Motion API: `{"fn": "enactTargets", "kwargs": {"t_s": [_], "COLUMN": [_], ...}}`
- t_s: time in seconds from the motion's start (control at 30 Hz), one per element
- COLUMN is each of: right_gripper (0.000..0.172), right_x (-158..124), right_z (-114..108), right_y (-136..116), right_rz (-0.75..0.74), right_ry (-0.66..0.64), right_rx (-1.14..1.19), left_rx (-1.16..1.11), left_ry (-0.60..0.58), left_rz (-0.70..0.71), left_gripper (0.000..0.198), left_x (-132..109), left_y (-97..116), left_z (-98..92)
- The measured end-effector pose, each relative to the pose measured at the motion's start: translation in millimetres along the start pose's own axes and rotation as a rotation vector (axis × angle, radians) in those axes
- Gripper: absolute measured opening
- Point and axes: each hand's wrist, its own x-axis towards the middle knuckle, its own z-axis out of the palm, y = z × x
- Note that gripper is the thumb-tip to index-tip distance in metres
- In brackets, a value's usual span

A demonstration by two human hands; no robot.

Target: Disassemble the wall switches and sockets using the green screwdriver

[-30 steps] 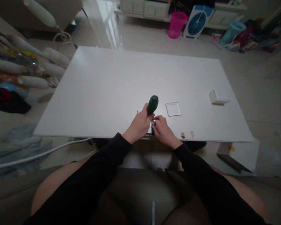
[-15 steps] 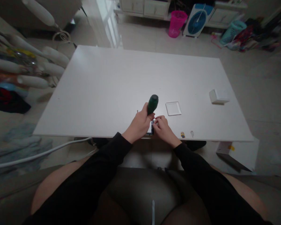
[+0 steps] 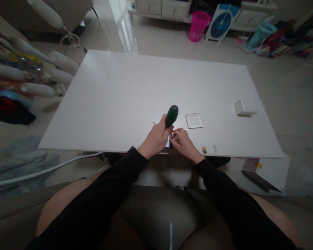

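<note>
My left hand [image 3: 158,138] is wrapped around a dark green, rounded cylinder with a grey end [image 3: 172,115], which stands up tilted from the fist. Its lower end is hidden. Close beside it, touching or nearly touching, my right hand [image 3: 183,141] has thumb and fingertips pinched together; whatever is between them is too small to make out. Beneath both hands lies a small flat, dark-edged thing with a bright face [image 3: 168,147], mostly covered by the left hand. To the right sit a yellow-and-blue cartoon figure piece [image 3: 204,150] and a small silvery piece [image 3: 215,149].
A clear square tray or lid [image 3: 194,120] lies past my right hand on the white table [image 3: 120,90]. Near the right edge stands a white box [image 3: 245,107]. On the floor beyond are a pink basket [image 3: 197,26] and a blue-and-white fan [image 3: 221,22].
The whole view has shifted very slightly. Both hands keep nearly the same places and grips, with only small finger movement.
</note>
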Motion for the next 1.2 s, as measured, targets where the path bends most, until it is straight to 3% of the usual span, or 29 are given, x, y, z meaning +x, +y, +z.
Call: {"fn": "enactTargets", "kwargs": {"t_s": [0.1, 0.23, 0.33, 0.67, 1.2], "right_gripper": [0.017, 0.054, 0.068, 0.065, 0.055], "right_x": [0.7, -2.1, -4.0, -3.2, -3.3], "right_z": [-3.9, -8.3, -7.1, -3.7, -4.2], "right_y": [-0.6, -2.4, -0.6, 5.4, 1.3], "right_rz": [0.036, -0.035, -0.103, -0.114, -0.085], "right_ry": [-0.024, -0.088, -0.124, -0.133, -0.150], "right_rx": [0.057, 0.085, 0.076, 0.029, 0.011], "left_rx": [-0.003, -0.022, -0.036, -0.170, -0.131], "left_ry": [-0.005, 0.011, 0.023, 0.016, -0.002], "left_rz": [-0.009, 0.005, 0.021, 0.115, 0.129], "left_gripper": [0.021, 0.021, 0.022, 0.023, 0.016], "left_x": [0.4, 0.2, -0.4, -2.8, -2.2], "left_y": [-0.3, -1.8, -2.8, -7.6, -13.1], "left_z": [0.1, 0.1, -0.2, 7.5, 11.3]}}
